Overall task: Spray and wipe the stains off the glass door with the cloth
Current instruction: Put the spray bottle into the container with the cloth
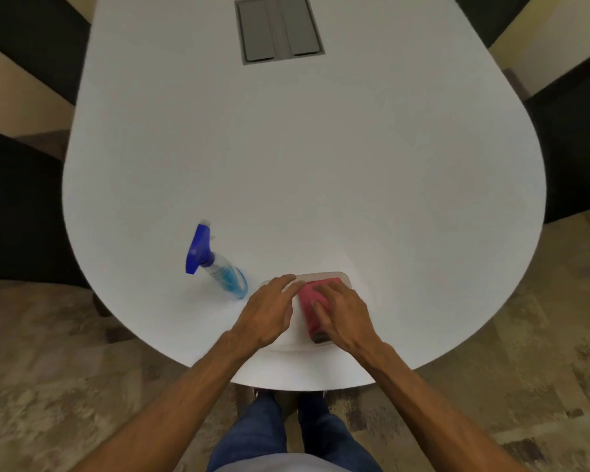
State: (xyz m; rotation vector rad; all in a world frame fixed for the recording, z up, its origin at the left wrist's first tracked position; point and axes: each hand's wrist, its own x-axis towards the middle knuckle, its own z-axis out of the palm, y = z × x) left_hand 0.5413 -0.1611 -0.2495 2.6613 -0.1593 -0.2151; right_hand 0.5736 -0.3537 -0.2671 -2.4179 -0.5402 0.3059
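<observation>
A folded pink cloth lies in a shallow clear tray near the front edge of the white table. My right hand covers the cloth's right side, with fingers and thumb curled onto it. Just to its left, my left hand rests on the tray's left rim with fingers stretched out, gripping nothing. Left of the tray stands a clear spray bottle of blue liquid with a blue trigger head, apart from both hands. No glass door is in view.
A grey cable hatch is set into the table at the far end. Dark chairs stand along both sides of the table. Patterned carpet surrounds it, and my legs in blue jeans are below the table's front edge.
</observation>
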